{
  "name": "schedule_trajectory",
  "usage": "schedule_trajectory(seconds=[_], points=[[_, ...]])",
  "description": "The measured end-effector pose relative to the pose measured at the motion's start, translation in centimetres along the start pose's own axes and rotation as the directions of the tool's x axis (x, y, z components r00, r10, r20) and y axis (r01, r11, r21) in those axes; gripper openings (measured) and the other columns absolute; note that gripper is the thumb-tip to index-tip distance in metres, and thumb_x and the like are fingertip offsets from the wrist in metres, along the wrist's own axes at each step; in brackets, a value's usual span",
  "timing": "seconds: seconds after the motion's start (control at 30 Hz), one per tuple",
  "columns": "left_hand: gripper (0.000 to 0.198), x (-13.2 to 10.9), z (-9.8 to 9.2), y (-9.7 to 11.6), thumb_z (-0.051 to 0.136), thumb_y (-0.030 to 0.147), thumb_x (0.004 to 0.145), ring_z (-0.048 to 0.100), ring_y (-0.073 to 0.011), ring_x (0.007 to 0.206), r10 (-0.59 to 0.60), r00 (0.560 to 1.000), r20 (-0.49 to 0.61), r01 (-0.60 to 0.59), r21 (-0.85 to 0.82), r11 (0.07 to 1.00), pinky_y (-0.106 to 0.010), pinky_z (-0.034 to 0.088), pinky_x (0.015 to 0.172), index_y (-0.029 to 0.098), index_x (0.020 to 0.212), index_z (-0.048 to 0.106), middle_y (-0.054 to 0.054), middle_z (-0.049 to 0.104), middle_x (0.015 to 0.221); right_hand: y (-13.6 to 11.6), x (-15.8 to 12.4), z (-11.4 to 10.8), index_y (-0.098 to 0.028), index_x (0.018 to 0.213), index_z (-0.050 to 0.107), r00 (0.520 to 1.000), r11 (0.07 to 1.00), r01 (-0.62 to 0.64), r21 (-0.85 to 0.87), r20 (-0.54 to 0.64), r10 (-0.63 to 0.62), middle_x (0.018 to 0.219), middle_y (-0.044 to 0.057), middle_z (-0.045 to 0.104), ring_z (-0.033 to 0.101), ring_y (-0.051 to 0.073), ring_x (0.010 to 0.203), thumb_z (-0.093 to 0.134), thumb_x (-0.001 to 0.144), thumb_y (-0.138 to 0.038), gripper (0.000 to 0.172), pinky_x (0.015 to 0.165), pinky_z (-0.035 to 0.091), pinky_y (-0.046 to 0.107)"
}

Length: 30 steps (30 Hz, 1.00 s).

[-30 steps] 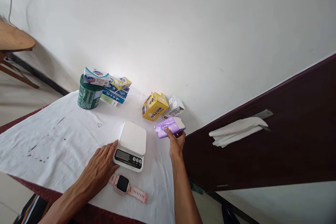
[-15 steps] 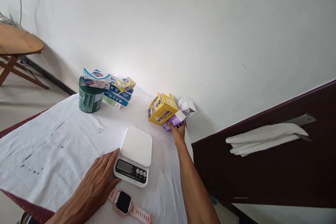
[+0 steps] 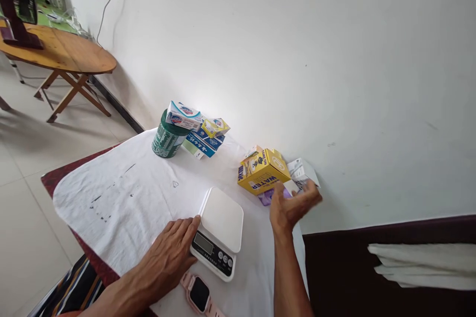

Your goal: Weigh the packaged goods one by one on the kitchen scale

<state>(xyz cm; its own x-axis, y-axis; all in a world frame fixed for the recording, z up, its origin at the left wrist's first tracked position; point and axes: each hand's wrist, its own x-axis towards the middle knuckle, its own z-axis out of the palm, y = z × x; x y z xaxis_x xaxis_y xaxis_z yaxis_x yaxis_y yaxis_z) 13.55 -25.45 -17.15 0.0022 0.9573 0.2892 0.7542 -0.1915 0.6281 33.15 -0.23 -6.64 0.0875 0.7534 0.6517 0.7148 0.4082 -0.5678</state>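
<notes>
My left hand (image 3: 169, 257) lies flat on the white cloth, fingertips touching the left side of a small white kitchen scale (image 3: 219, 230). My right hand (image 3: 292, 205) hovers open, fingers spread and slightly blurred, just in front of a purple packet (image 3: 268, 196) that lies on the table beside a yellow box (image 3: 263, 172) marked WATER. The hand holds nothing. A white carton (image 3: 303, 171) sits behind the packet against the wall. A pink smartwatch (image 3: 199, 294) lies on the cloth below the scale.
A green tub (image 3: 166, 139) with soap boxes (image 3: 183, 116) and blue cartons (image 3: 203, 142) stands at the table's far side. The white cloth (image 3: 119, 198) covers a dark red table. Right is a dark wooden panel (image 3: 342, 277) with folded white cloth (image 3: 424, 265). A wooden folding table (image 3: 63, 57) stands far left.
My right hand carried the purple packet to the spot beside the yellow box, set it down and let go; it has drawn back open. The view has swung left. The left hand stays at the scale.
</notes>
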Motion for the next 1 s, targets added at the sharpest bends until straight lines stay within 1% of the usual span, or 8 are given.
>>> schedule_trajectory(seconds=[0.13,0.23,0.27,0.33,0.43,0.53,0.77,1.0], points=[[0.086,0.3,-0.1,0.1,0.065,0.014,0.088,0.052,-0.0313,0.133,-0.028,0.999,0.046,0.030,-0.026,0.999,-0.049,0.043,0.111,0.023,0.158,0.017,-0.013,0.053,0.146,-10.2,-1.8,4.1,-0.019,0.121,0.056,0.964,0.959,0.090,0.270,0.219,-0.152,0.127,0.013,0.060,0.058,0.027,0.117,0.067,0.083,-0.052,0.052,0.098,0.051,0.045],[0.085,0.5,-0.6,0.4,0.067,0.013,0.085,0.051,-0.0329,0.133,-0.055,0.994,0.091,0.058,-0.031,0.998,-0.050,0.042,0.111,0.017,0.157,0.022,-0.016,0.052,0.147,-16.1,-4.4,8.1,-0.020,0.128,0.051,0.864,0.915,0.002,0.403,0.461,-0.205,0.128,0.013,0.062,0.060,0.027,0.116,0.073,0.077,-0.059,0.068,0.094,0.053,0.045],[0.084,0.6,-0.8,0.5,0.067,0.012,0.084,0.051,-0.0332,0.133,-0.062,0.992,0.106,0.066,-0.034,0.997,-0.049,0.042,0.111,0.016,0.156,0.024,-0.016,0.052,0.147,-17.5,-5.2,9.3,-0.020,0.132,0.047,0.846,0.909,-0.002,0.418,0.485,-0.221,0.131,0.015,0.059,0.058,0.028,0.120,0.074,0.076,-0.062,0.075,0.096,0.052,0.046],[0.084,0.8,-1.2,0.7,0.067,0.011,0.083,0.051,-0.0332,0.132,-0.074,0.989,0.131,0.081,-0.043,0.996,-0.048,0.043,0.111,0.014,0.156,0.026,-0.017,0.053,0.146,-19.6,-6.2,11.3,-0.016,0.139,0.040,0.873,0.912,0.095,0.400,0.406,-0.269,0.140,0.020,0.050,0.048,0.032,0.132,0.073,0.073,-0.067,0.089,0.105,0.045,0.051],[0.082,0.8,-1.5,0.9,0.066,0.011,0.084,0.051,-0.0324,0.131,-0.073,0.986,0.148,0.083,-0.064,0.994,-0.046,0.041,0.111,0.013,0.156,0.027,-0.016,0.052,0.147,-21.7,-5.9,13.2,-0.012,0.146,0.031,0.881,0.901,0.333,0.277,0.250,-0.402,0.150,0.026,0.038,0.032,0.035,0.144,0.071,0.073,-0.073,0.103,0.117,0.028,0.056],[0.081,0.5,-1.1,0.7,0.064,0.011,0.085,0.049,-0.0316,0.132,-0.064,0.988,0.138,0.076,-0.084,0.994,-0.045,0.039,0.113,0.013,0.157,0.026,-0.015,0.050,0.148,-23.3,-4.3,13.9,-0.016,0.148,0.031,0.816,0.877,0.448,0.177,0.320,-0.481,0.153,0.024,0.037,0.029,0.037,0.146,0.069,0.072,-0.075,0.104,0.117,0.024,0.060],[0.081,0.3,-0.4,0.5,0.068,0.016,0.086,0.051,-0.0317,0.130,-0.061,0.993,0.098,0.071,-0.108,0.992,-0.044,0.040,0.111,0.013,0.156,0.028,-0.016,0.052,0.145,-26.8,-2.1,14.3,-0.013,0.138,0.048,0.812,0.966,0.258,-0.016,0.545,-0.208,0.138,0.025,0.052,0.048,0.039,0.131,0.064,0.071,-0.078,0.095,0.107,0.038,0.053],[0.081,0.2,-0.8,0.6,0.068,0.014,0.084,0.053,-0.0320,0.128,-0.058,0.996,0.072,0.065,-0.097,0.993,-0.045,0.042,0.110,0.015,0.155,0.030,-0.015,0.055,0.141,-26.7,-2.5,15.0,-0.014,0.128,0.053,0.864,0.978,0.165,0.131,0.458,-0.207,0.124,0.019,0.057,0.053,0.036,0.119,0.073,0.067,-0.057,0.077,0.105,0.039,0.051]])
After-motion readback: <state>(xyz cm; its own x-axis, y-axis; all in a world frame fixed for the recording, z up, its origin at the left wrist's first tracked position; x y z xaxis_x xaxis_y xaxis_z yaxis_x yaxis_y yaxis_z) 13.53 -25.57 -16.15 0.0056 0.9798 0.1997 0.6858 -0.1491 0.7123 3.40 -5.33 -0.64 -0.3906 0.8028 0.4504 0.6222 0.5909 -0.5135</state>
